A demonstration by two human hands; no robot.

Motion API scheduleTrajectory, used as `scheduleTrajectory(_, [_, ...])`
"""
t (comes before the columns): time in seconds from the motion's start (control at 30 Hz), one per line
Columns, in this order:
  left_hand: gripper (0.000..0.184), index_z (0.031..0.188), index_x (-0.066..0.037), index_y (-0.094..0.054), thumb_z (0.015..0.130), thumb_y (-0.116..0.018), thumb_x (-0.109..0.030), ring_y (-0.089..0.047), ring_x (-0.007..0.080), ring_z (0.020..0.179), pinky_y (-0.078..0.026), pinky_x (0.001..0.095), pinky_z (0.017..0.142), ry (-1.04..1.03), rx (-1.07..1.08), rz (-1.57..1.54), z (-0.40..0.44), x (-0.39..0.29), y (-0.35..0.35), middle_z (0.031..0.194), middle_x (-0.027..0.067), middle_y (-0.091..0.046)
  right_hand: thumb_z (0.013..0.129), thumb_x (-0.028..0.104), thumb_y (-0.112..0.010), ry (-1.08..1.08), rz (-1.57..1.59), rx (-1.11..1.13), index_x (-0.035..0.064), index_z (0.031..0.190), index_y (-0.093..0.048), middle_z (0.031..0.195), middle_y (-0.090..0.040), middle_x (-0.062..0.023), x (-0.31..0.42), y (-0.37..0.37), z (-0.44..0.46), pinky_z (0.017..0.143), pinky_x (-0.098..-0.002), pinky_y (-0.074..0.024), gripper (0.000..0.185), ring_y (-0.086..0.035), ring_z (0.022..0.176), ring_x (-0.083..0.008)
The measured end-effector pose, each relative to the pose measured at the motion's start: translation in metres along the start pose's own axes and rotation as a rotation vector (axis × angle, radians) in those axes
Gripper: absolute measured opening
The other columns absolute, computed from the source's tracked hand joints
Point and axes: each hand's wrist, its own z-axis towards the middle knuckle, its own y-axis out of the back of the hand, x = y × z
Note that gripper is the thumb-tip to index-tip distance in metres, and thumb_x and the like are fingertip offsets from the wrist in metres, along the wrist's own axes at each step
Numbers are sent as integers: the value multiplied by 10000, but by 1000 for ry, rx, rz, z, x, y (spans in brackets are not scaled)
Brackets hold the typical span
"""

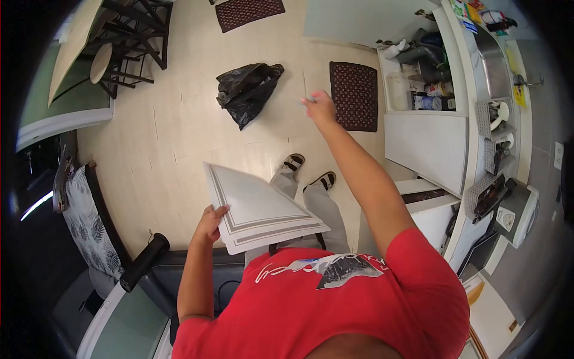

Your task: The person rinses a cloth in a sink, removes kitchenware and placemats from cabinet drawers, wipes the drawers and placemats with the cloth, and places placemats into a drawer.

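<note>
One pale floor [179, 131] spans the area, with a worktop [473, 134] along its right side. A patterned mat [354, 96] lies near that side; a black plastic bag [246, 93] rests crumpled on the floor, ahead of the feet. Bordered sheets [257, 197], loosely stacked with lower edges offset, are held in front of the torso. Left hand [210, 224]: fingers pinch the stack at its left edge, thumb on top. Right hand [321, 110]: extended forward, beside the mat in view, fingers closed on a small pale item [308, 100]. Current step, as judged: one-handed support of the stack during a right-hand reach. Handling requirement: firm left grip, stack level, small item kept pinched
</note>
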Motion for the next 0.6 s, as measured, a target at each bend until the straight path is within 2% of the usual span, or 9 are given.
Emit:
scheduleTrajectory(0.1, [283,1016,58,-459,807,-537,-117,-610,225,714,-522,342,621,-16,-61,-29,-1,-1,18,849,135,-584,625,282,-749,271,-196,-138,54,901,-557,802,-618,-120,37,-56,21,681,-333,-474,406,-596,727,-249])
scheduleTrajectory(0.2, [293,1029,59,-447,810,-535,-115,-608,233,731,-522,351,634,1,-111,-22,4,-2,32,868,144,-580,632,271,-740,187,-195,-11,58,903,-573,788,-624,-122,60,-66,14,661,-333,-475,383,-604,720,-241])
scheduleTrajectory(0.27, [300,1034,58,-446,809,-533,-120,-606,242,753,-519,357,654,-17,-90,-11,10,1,36,880,149,-576,651,259,-719,199,-158,107,49,739,-609,677,-614,-98,43,-61,-6,617,-326,-472,253,-592,644,-213])
scheduleTrajectory(0.3, [300,1034,58,-446,809,-533,-120,-606,242,753,-519,357,654,6,-30,42,13,4,36,880,149,-576,658,256,-709,207,-146,137,59,669,-603,641,-606,-93,33,-46,-26,587,-328,-463,223,-582,612,-204])
scheduleTrajectory(0.37, [326,1058,57,-454,821,-511,-160,-607,252,780,-515,357,667,4,-48,101,22,12,33,903,157,-584,672,229,-689,140,-125,149,59,650,-593,619,-592,-109,14,-1,-73,558,-329,-448,197,-566,573,-206])
scheduleTrajectory(0.4, [336,1065,60,-449,816,-524,-152,-604,260,796,-516,370,679,46,-12,89,33,18,39,922,164,-576,688,215,-685,199,-82,99,44,646,-583,602,-580,-111,-2,21,-96,542,-329,-437,204,-547,548,-203])
scheduleTrajectory(0.5, [380,1101,72,-446,835,-503,-194,-606,271,830,-515,378,701,194,118,94,43,18,35,958,172,-583,777,219,-634,-53,57,96,13,655,-565,577,-542,-71,-11,112,-174,508,-284,-408,249,-482,523,-148])
scheduleTrajectory(0.57, [395,1113,73,-453,847,-477,-218,-605,273,837,-506,367,724,213,99,117,31,7,10,993,175,-580,814,192,-598,-57,331,-181,15,659,-566,607,-535,-24,-16,175,-222,510,-255,-399,237,-465,543,-115])
scheduleTrajectory(0.6, [398,1113,72,-466,851,-460,-228,-602,272,853,-496,351,746,253,122,152,36,4,14,1022,183,-573,850,101,-521,57,419,-276,33,794,-565,742,-552,-18,-34,209,-247,602,-244,-430,99,-519,651,-91])
